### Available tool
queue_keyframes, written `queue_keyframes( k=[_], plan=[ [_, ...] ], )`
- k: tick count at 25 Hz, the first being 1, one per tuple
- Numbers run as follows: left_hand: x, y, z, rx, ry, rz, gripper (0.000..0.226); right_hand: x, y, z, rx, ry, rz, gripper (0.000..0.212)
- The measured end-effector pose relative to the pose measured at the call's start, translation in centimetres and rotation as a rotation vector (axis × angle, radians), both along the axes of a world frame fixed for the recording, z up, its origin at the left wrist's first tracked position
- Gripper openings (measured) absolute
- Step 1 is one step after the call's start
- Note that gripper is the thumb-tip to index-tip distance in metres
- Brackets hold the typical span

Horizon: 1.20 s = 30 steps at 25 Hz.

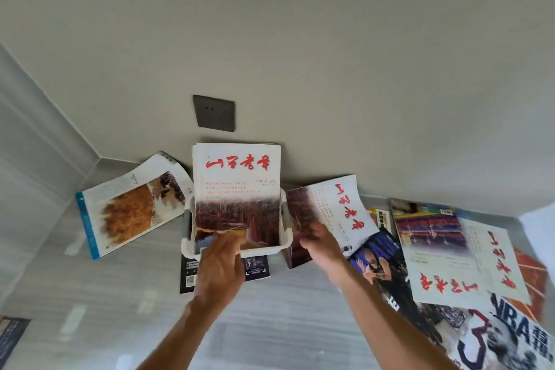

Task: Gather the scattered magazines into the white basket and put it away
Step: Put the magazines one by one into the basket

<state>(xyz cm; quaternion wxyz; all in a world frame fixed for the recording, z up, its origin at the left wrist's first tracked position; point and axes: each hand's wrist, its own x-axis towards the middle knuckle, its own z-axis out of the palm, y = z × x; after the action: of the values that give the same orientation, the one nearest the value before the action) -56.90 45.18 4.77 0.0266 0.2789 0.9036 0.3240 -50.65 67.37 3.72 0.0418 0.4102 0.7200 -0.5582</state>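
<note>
A white basket stands on the floor against the wall, with magazines standing upright in it; the front one has a white cover with red characters. My left hand reaches into the basket's front and holds the lower edge of a magazine there. My right hand grips a similar red-lettered magazine leaning just right of the basket. An open magazine with a blue spine lies to the left.
Several more magazines lie spread over the floor on the right, one marked NBA. A dark magazine lies under the basket's front edge. A grey wall socket sits above the basket. Another dark cover shows at the lower left.
</note>
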Motion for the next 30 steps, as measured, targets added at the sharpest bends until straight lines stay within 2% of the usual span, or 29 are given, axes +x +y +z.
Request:
queue_keyframes(
  k=[2, 3, 6, 7, 9, 12, 14, 17, 19, 22, 24, 26, 28, 30],
  plan=[
    [3.6, 2.2, -1.0, -0.053, -0.039, -0.142, 0.031, 3.2, 3.2, -0.7, 0.038, -0.104, -0.038, 0.025],
    [5.3, 3.5, -1.6, -0.097, -0.091, -0.193, 0.031, 5.1, 4.8, -1.4, 0.111, -0.196, 0.057, 0.035],
    [8.9, 7.6, -4.3, -0.288, -0.165, -0.290, 0.040, 12.4, 5.0, -5.1, 0.588, -0.476, 0.757, 0.086],
    [9.1, 9.0, -4.9, -0.352, -0.171, -0.296, 0.042, 14.6, 4.1, -6.4, 0.656, -0.486, 0.833, 0.101],
    [8.5, 11.2, -5.6, -0.499, -0.147, -0.300, 0.047, 16.4, 3.1, -7.6, 0.684, -0.465, 0.756, 0.107],
    [7.5, 12.6, -6.7, -0.655, -0.036, -0.305, 0.048, 16.1, 4.8, -7.4, 0.574, -0.425, 0.720, 0.096],
    [7.2, 12.5, -7.9, -0.728, -0.028, -0.351, 0.062, 16.3, 5.3, -7.1, 0.538, -0.398, 0.712, 0.090],
    [8.2, 12.3, -9.2, -0.799, -0.043, -0.415, 0.078, 17.1, 4.7, -7.3, 0.562, -0.424, 0.747, 0.093],
    [9.3, 12.7, -9.7, -0.718, -0.051, -0.355, 0.080, 17.5, 4.3, -7.4, 0.538, -0.327, 0.644, 0.087],
    [10.0, 13.7, -9.4, -0.596, -0.030, -0.324, 0.081, 18.3, 4.5, -6.7, 0.369, -0.029, 0.272, 0.060],
    [10.0, 13.8, -8.7, -0.563, -0.029, -0.340, 0.080, 18.8, 4.7, -6.1, 0.274, 0.015, 0.073, 0.046],
    [10.6, 13.6, -7.7, -0.541, -0.046, -0.352, 0.080, 18.1, 5.0, -5.4, 0.011, 0.061, -0.150, 0.028],
    [12.2, 12.8, -6.8, -0.507, -0.041, -0.402, 0.078, 16.4, 5.3, -4.6, -0.373, 0.123, -0.325, 0.014],
    [13.9, 11.5, -6.1, -0.516, -0.058, -0.481, 0.075, 14.1, 5.4, -4.4, -0.630, 0.115, -0.452, 0.018]
  ],
)
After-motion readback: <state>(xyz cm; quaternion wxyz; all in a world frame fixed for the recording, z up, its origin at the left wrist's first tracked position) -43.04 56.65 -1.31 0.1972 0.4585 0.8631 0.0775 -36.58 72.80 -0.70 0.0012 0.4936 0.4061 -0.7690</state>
